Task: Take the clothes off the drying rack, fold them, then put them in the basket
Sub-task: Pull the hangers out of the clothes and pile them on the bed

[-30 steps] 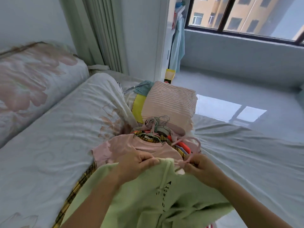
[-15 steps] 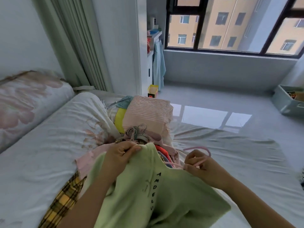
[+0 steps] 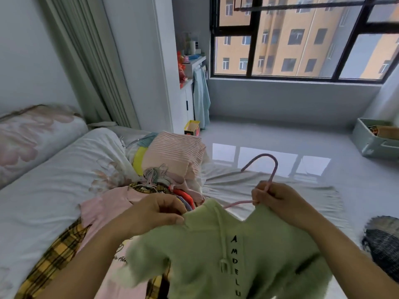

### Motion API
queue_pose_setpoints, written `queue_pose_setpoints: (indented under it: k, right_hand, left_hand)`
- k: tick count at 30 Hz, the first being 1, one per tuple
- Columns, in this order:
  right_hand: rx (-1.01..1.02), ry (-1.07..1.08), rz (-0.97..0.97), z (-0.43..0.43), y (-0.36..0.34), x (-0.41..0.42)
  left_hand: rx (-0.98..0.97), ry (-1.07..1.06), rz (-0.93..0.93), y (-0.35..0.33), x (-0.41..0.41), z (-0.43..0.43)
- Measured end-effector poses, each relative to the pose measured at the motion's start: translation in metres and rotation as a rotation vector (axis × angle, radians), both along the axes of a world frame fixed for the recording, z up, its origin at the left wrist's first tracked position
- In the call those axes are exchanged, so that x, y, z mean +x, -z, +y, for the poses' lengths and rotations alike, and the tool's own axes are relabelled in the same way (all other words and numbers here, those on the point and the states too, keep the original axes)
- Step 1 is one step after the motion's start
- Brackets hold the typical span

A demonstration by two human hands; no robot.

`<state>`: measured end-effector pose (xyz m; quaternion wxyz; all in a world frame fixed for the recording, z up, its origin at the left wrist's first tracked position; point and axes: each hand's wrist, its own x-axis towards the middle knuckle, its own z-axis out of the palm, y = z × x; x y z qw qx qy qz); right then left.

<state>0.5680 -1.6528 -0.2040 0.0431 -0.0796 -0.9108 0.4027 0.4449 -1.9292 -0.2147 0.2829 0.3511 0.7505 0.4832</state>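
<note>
- A green hoodie (image 3: 237,255) is held over the bed (image 3: 54,190), pinched at its collar by the left hand (image 3: 155,214).
- A pink hanger (image 3: 267,169) is gripped by the right hand (image 3: 278,201).
- A glossy floor (image 3: 280,143) is lit by the window (image 3: 302,37).

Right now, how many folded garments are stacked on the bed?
1 clearly: a pink striped folded garment at the far edge of the bed, beyond the loose pile of clothes. Yellow fabric peeking out beneath may be another; the rest is hidden.

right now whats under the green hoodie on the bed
Under the green hoodie lie a pink top and a yellow plaid garment; whatever lies beneath its middle is covered.
</note>
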Motion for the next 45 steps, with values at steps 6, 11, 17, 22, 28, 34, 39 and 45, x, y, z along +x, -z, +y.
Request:
queue_pose_setpoints:
  k: [6, 11, 17, 22, 28, 34, 39, 45]
  right_hand:
    - [0.143, -0.029, 0.033, 0.012, -0.007, 0.025]
    - [0.215, 0.007, 0.014, 0.016, 0.016, 0.029]
    - [0.252, -0.053, 0.028, 0.038, 0.009, 0.044]
    - [0.489, 0.019, 0.238, 0.059, 0.035, 0.058]
    - [0.765, 0.056, 0.435, 0.077, 0.045, 0.077]
    - [0.554, 0.018, 0.38, 0.091, 0.056, 0.095]
    - [0.49, 0.107, 0.486, 0.105, 0.068, 0.111]
    - [0.204, 0.203, 0.45, 0.093, 0.072, 0.105]
  left_hand:
    - [-0.01, 0.155, -0.166, 0.018, 0.024, 0.047]
    - [0.021, 0.277, -0.014, 0.021, 0.053, 0.115]
    - [0.147, 0.156, 0.16, 0.036, 0.042, 0.139]
    - [0.227, 0.095, 0.304, 0.04, 0.023, 0.13]
    - [0.26, 0.118, 0.415, 0.037, 0.0, 0.1]
    - [0.197, 0.048, 0.443, 0.029, -0.001, 0.105]
    - [0.134, 0.093, 0.397, 0.017, 0.018, 0.126]
    - [-0.156, 0.374, 0.299, 0.011, 0.061, 0.171]
